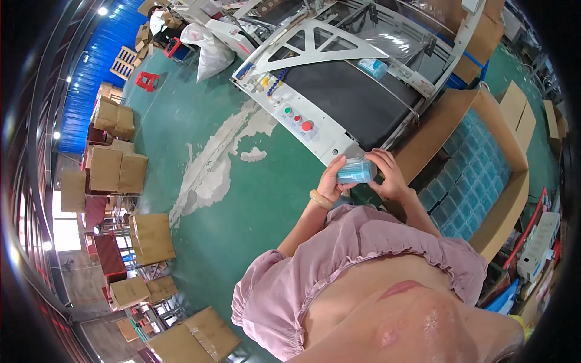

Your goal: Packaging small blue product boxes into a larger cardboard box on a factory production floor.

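Note:
Between my two hands is a small clear-wrapped pack (355, 172) with light-blue contents. My left hand (330, 181), with a pale bangle at the wrist, grips the pack's left end. The fingers of my right hand (390, 175) curl round its right end. Just beyond my hands is the end of a machine with a black conveyor belt (339, 100). A similar blue pack (373, 68) lies farther up on that belt. To my right, an open cardboard carton (503, 215) holds many blue packs (469, 175) in rows, with a dark gap at its near left side.
The machine's white side panel carries a red button (307, 126) and smaller buttons. Stacked cartons (151, 239) line the left. A white sack (209, 51) and a red stool (146, 81) stand on the green floor (242, 199). A person (158, 24) is at the far left.

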A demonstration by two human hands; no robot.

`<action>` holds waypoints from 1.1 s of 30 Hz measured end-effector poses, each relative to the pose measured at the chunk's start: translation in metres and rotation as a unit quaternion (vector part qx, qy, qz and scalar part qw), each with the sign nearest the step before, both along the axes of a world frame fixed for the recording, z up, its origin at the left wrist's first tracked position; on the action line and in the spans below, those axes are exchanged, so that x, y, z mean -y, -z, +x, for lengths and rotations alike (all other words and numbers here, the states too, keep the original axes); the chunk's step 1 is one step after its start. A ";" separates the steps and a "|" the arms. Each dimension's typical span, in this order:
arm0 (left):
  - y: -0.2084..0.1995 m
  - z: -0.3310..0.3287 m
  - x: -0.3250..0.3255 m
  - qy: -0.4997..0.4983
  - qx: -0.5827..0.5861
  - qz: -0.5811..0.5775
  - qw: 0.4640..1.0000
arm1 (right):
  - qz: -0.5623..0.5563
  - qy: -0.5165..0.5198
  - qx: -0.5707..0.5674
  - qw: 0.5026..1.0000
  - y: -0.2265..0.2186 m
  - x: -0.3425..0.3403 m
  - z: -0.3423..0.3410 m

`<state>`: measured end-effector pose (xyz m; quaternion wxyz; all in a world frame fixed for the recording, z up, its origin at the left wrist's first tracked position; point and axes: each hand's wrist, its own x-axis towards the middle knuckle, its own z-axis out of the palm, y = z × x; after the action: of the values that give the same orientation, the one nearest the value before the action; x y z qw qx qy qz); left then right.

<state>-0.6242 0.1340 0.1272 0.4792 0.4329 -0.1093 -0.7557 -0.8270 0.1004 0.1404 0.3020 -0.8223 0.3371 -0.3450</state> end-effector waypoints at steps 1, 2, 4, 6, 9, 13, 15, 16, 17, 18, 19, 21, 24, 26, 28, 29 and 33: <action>0.000 -0.001 0.000 -0.001 0.000 -0.001 1.000 | -0.033 -0.009 -0.009 0.999 0.000 0.002 -0.001; -0.001 -0.001 -0.001 0.002 -0.004 -0.006 1.000 | -0.034 -0.010 -0.009 0.999 -0.001 0.004 -0.003; -0.005 -0.004 -0.003 0.005 -0.007 -0.011 1.000 | -0.018 -0.020 -0.002 1.000 -0.010 0.006 -0.007; -0.009 -0.007 -0.006 -0.005 0.002 -0.001 1.000 | 0.001 -0.026 0.002 1.000 -0.013 0.006 -0.008; -0.010 -0.004 -0.010 0.023 -0.039 -0.002 0.999 | 0.011 -0.025 0.014 1.000 -0.018 0.006 -0.009; -0.003 -0.003 -0.004 0.050 -0.101 0.033 0.993 | 0.005 0.044 0.067 0.997 -0.014 0.020 -0.010; 0.003 -0.002 -0.004 -0.050 -0.051 0.052 0.996 | -0.045 0.083 0.083 0.992 -0.001 0.044 -0.017; 0.006 0.001 -0.003 -0.052 -0.068 0.051 0.995 | -0.003 0.123 0.122 0.985 0.013 0.055 -0.024; 0.009 0.003 -0.003 -0.048 -0.073 0.052 0.995 | 0.037 0.162 0.162 0.973 0.033 0.070 -0.032; 0.009 0.005 -0.002 -0.042 -0.079 0.052 0.995 | 0.134 0.217 0.201 0.946 0.052 0.089 -0.047; 0.009 0.007 -0.002 -0.034 -0.077 0.054 0.995 | 0.229 0.266 0.240 0.905 0.066 0.108 -0.060; 0.013 0.016 -0.005 -0.033 -0.064 0.063 0.995 | 0.206 0.448 0.195 0.848 0.058 0.137 -0.066; 0.018 0.017 0.002 -0.001 -0.045 0.083 0.996 | 0.240 0.556 0.167 0.778 0.088 0.184 -0.122; 0.020 0.028 0.002 0.000 -0.035 0.093 0.995 | 0.244 0.639 0.120 0.720 0.090 0.200 -0.121; 0.021 0.038 0.005 -0.008 -0.033 0.096 0.995 | 0.283 0.646 0.125 0.698 0.104 0.212 -0.125; 0.021 0.043 0.006 -0.001 -0.032 0.098 0.995 | 0.322 0.647 0.130 0.679 0.113 0.215 -0.127; 0.023 0.059 0.014 -0.001 -0.012 0.107 0.994 | 0.295 0.659 0.175 0.669 0.150 0.224 -0.122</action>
<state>-0.5648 0.1197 0.1041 0.4322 0.4728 -0.0212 -0.7676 -0.9488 -0.1237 -0.0097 0.2759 -0.1783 0.8165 -0.4748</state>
